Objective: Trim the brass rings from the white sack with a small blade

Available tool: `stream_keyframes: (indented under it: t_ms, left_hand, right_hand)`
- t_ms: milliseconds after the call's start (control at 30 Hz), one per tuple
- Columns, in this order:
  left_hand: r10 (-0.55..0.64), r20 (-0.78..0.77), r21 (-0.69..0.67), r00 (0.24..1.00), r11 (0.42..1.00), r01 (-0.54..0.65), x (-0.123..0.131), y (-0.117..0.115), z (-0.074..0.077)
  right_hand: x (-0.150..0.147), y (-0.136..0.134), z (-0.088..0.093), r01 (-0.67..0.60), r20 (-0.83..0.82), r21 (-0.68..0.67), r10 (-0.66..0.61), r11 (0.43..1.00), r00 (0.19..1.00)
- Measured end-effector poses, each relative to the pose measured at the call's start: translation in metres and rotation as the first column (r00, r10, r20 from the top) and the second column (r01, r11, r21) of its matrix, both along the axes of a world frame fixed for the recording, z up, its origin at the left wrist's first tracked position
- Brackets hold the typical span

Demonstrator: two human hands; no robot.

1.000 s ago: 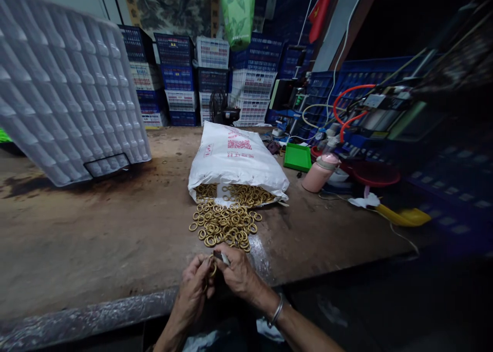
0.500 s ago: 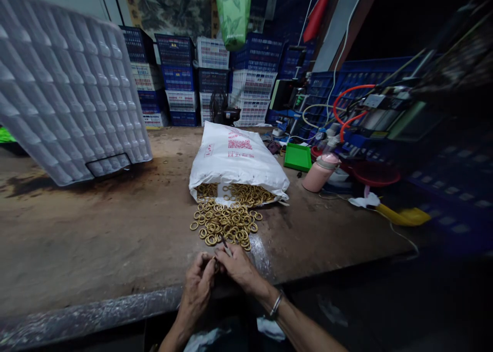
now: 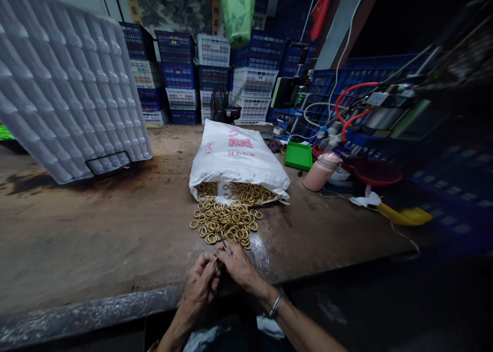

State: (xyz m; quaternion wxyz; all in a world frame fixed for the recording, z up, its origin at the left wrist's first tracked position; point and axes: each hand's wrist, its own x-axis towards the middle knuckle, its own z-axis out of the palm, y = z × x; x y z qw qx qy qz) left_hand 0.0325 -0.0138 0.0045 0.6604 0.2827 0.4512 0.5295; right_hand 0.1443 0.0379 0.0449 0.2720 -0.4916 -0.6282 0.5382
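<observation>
Both my hands meet at the near edge of a worn wooden workbench [image 3: 96, 239]. My left hand [image 3: 201, 282] is curled, its fingers pinched on a brass ring that is mostly hidden. My right hand [image 3: 239, 267], with a metal bangle at the wrist, grips a thin metal tool [image 3: 225, 247] whose tip points toward the left fingers. Just beyond them lies a pile of brass rings [image 3: 225, 223], spilling out of an open white sack [image 3: 234, 156] printed in red.
A large white moulded tray [image 3: 65, 85] leans at the left. To the right are a green tray [image 3: 298, 156], a pink flask [image 3: 320, 171], a yellow scoop [image 3: 404, 216], cables and machinery. Blue and white crates [image 3: 215, 79] are stacked behind.
My hands have shifted slightly forward onto the bench edge and drawn closer together. The ring seen earlier between the fingers is now mostly covered. The tool tip has tilted up.
</observation>
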Motion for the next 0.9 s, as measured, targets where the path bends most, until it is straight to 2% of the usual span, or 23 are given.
stream_keyframes:
  t_ms: [133, 233, 333, 433, 533, 633, 767, 900]
  left_hand:
    - [0.010, 0.026, -0.021, 1.000, 1.000, -0.010, 0.001, -0.001, 0.010]
    - [0.010, 0.025, -0.033, 1.000, 0.999, -0.009, 0.000, -0.001, 0.014]
    - [0.022, 0.014, -0.026, 1.000, 0.999, -0.022, -0.001, -0.001, 0.009]
    - [0.040, 0.015, -0.002, 0.999, 0.999, -0.040, -0.003, 0.001, -0.001]
    - [0.041, -0.002, 0.015, 0.999, 0.999, -0.041, -0.004, 0.003, -0.006]
    - [0.035, -0.013, 0.015, 0.999, 0.999, -0.035, -0.005, 0.002, -0.001]
    - [0.043, -0.040, 0.024, 0.998, 0.999, -0.042, -0.005, 0.001, 0.007]
    - [0.008, -0.062, 0.049, 0.998, 0.999, -0.005, -0.006, 0.001, 0.008]
  right_hand:
    - [-0.001, 0.002, -0.002, 0.000, 0.013, 0.017, 0.000, 1.000, 1.000]
    - [0.001, 0.003, -0.008, 0.015, 0.143, 0.157, -0.037, 0.988, 0.989]
    - [0.006, 0.001, -0.012, -0.116, 0.325, 0.331, 0.002, 0.936, 0.946]
    - [0.011, -0.004, -0.013, -0.279, 0.465, 0.397, 0.071, 0.874, 0.882]
    - [0.012, -0.007, -0.013, -0.363, 0.570, 0.411, 0.075, 0.836, 0.818]
    - [0.012, -0.007, -0.013, -0.396, 0.630, 0.397, 0.068, 0.828, 0.774]
    - [0.011, -0.006, -0.010, -0.415, 0.668, 0.377, 0.067, 0.828, 0.741]
    - [0.010, -0.008, -0.004, -0.423, 0.680, 0.362, 0.076, 0.830, 0.730]
